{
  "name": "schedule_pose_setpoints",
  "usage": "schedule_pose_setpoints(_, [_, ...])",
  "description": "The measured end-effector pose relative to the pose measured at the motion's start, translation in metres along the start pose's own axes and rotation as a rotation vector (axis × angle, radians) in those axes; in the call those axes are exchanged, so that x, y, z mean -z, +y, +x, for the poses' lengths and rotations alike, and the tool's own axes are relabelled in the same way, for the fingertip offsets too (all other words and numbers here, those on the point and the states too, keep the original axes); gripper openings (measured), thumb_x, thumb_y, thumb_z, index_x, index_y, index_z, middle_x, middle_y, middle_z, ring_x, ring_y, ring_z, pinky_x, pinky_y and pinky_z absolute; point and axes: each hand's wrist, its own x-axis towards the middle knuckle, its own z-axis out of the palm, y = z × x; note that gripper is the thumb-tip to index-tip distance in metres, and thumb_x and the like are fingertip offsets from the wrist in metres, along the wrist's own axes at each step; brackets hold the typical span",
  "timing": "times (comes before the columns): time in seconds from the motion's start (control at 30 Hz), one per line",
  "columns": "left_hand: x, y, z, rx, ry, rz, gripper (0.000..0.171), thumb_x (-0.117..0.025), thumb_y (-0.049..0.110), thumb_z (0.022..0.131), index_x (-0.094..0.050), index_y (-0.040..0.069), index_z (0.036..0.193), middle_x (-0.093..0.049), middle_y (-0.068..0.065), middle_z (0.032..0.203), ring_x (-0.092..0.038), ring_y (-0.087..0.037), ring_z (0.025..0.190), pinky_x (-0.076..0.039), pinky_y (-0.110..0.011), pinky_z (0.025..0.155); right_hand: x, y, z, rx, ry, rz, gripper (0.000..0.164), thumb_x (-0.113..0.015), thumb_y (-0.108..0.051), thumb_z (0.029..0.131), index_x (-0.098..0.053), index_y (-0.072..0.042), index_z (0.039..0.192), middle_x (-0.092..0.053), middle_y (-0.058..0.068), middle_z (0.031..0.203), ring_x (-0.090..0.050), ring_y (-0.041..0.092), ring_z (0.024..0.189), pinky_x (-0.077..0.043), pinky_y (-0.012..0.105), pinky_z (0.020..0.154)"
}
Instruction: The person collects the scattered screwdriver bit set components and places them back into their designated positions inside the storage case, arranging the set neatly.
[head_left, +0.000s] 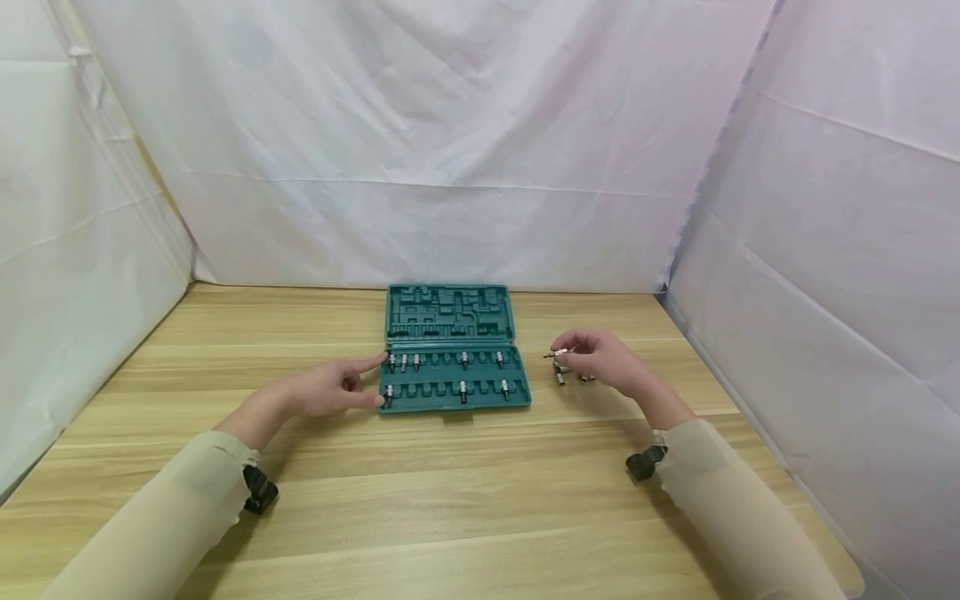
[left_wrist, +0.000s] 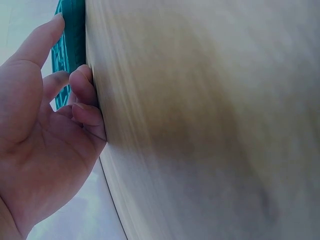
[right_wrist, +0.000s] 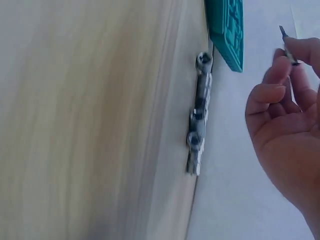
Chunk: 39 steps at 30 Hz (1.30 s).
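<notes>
A green tool case (head_left: pixel 454 383) lies opened flat on the table, several bit sockets (head_left: pixel 462 392) standing in its lower half. At the case's left side, my left hand (head_left: pixel 322 390) rests with thumb and index finger stretched apart, their tips on the near and far corners. Its other fingers are folded in, as the left wrist view shows. Between thumb and fingers, my right hand (head_left: pixel 600 360) pinches a bit socket (right_wrist: pixel 290 54), its narrow tip pointing out. Loose bit sockets (right_wrist: pixel 200 110) lie on the table just below that hand, partly hidden by it in the head view.
The case's lid (head_left: pixel 450 312) leans back behind the lower half, its moulded inside showing. Wood-grained table (head_left: pixel 450 492) stretches around the case. White cloth (head_left: pixel 435 167) hangs behind and on both sides. Each wrist carries a small black camera (head_left: pixel 647 462).
</notes>
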Motion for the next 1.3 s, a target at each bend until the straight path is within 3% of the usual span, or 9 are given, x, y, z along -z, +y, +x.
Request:
schedule_pose_setpoints(0.1, [0.0, 0.0, 0.0, -0.003, 0.0, -0.003, 0.091, -0.076, 0.042, 0.105, -0.025, 0.017, 0.176, -0.055, -0.003, 0.083, -0.048, -0.019, 0.076, -0.043, -0.03, 0.067, -0.004, -0.003, 0.003, -0.013, 0.007, 0.065, 0.042, -0.071, -0.034, 0.108, -0.069, -0.007, 0.14, -0.071, 0.023, 0.124, -0.065, 0.041, 0.095, -0.058, 0.046, 0.078])
schedule_pose_setpoints(0.2, [-0.001, 0.0, 0.0, -0.007, 0.0, -0.009, 0.091, -0.076, 0.042, 0.105, -0.026, 0.016, 0.176, -0.056, -0.003, 0.083, -0.048, -0.019, 0.076, -0.043, -0.029, 0.067, -0.008, -0.008, 0.007, -0.012, 0.013, 0.116, 0.048, -0.07, -0.037, 0.109, -0.067, -0.006, 0.145, -0.069, 0.02, 0.113, -0.061, 0.042, 0.089, -0.055, 0.049, 0.074])
schedule_pose_setpoints(0.33, [-0.001, 0.001, 0.0, -0.016, -0.004, -0.02, 0.091, -0.076, 0.041, 0.105, -0.025, 0.016, 0.176, -0.056, -0.003, 0.083, -0.048, -0.019, 0.076, -0.043, -0.03, 0.067, -0.015, -0.014, 0.013, 0.0, 0.006, 0.176, 0.038, -0.069, -0.037, 0.11, -0.072, -0.014, 0.139, -0.065, 0.015, 0.098, -0.056, 0.031, 0.079, -0.05, 0.046, 0.068])
schedule_pose_setpoints(0.43, [0.0, 0.001, 0.0, -0.013, -0.004, -0.017, 0.091, -0.076, 0.041, 0.105, -0.025, 0.016, 0.176, -0.056, -0.003, 0.084, -0.048, -0.018, 0.076, -0.043, -0.03, 0.067, -0.019, -0.02, 0.018, 0.012, -0.003, 0.199, 0.031, -0.068, -0.038, 0.111, -0.074, -0.023, 0.138, -0.07, 0.019, 0.117, -0.058, 0.025, 0.081, -0.05, 0.043, 0.07])
schedule_pose_setpoints(0.57, [0.0, 0.001, 0.0, -0.011, -0.005, -0.006, 0.091, -0.075, 0.042, 0.105, -0.024, 0.016, 0.176, -0.056, -0.002, 0.083, -0.048, -0.017, 0.074, -0.043, -0.029, 0.067, -0.023, -0.028, 0.024, 0.043, -0.017, 0.207, 0.04, -0.065, -0.038, 0.112, -0.066, -0.028, 0.151, -0.066, 0.023, 0.143, -0.058, 0.027, 0.085, -0.05, 0.042, 0.075])
schedule_pose_setpoints(0.77, [0.0, 0.001, 0.0, -0.01, -0.007, -0.01, 0.091, -0.075, 0.043, 0.106, -0.024, 0.016, 0.176, -0.055, -0.003, 0.083, -0.047, -0.017, 0.075, -0.043, -0.03, 0.067, -0.03, -0.035, 0.032, 0.068, -0.007, 0.295, 0.039, -0.066, -0.029, 0.113, -0.058, -0.018, 0.15, -0.066, 0.031, 0.143, -0.057, 0.018, 0.081, -0.048, 0.039, 0.076])
schedule_pose_setpoints(0.9, [0.0, 0.0, 0.001, -0.005, -0.004, -0.008, 0.091, -0.075, 0.043, 0.105, -0.025, 0.018, 0.176, -0.055, -0.003, 0.084, -0.047, -0.019, 0.076, -0.042, -0.03, 0.067, -0.035, -0.04, 0.034, 0.088, -0.006, 0.307, 0.042, -0.066, -0.027, 0.113, -0.059, -0.006, 0.148, -0.065, 0.036, 0.139, -0.064, 0.03, 0.089, -0.053, 0.04, 0.077])
schedule_pose_setpoints(1.03, [0.0, -0.001, 0.002, -0.003, -0.004, -0.003, 0.09, -0.075, 0.043, 0.105, -0.025, 0.019, 0.177, -0.054, -0.003, 0.084, -0.047, -0.019, 0.076, -0.042, -0.03, 0.066, -0.039, -0.044, 0.036, 0.094, -0.019, 0.292, 0.049, -0.067, -0.029, 0.112, -0.058, -0.004, 0.154, -0.067, 0.032, 0.141, -0.068, 0.049, 0.11, -0.059, 0.048, 0.084])
schedule_pose_setpoints(1.3, [0.0, 0.0, 0.001, -0.002, -0.006, -0.001, 0.09, -0.075, 0.042, 0.106, -0.024, 0.018, 0.177, -0.055, -0.004, 0.085, -0.048, -0.019, 0.077, -0.042, -0.03, 0.067, -0.048, -0.055, 0.043, 0.09, -0.037, 0.277, 0.049, -0.069, -0.027, 0.111, -0.059, -0.011, 0.157, -0.067, 0.025, 0.144, -0.066, 0.052, 0.121, -0.054, 0.069, 0.1])
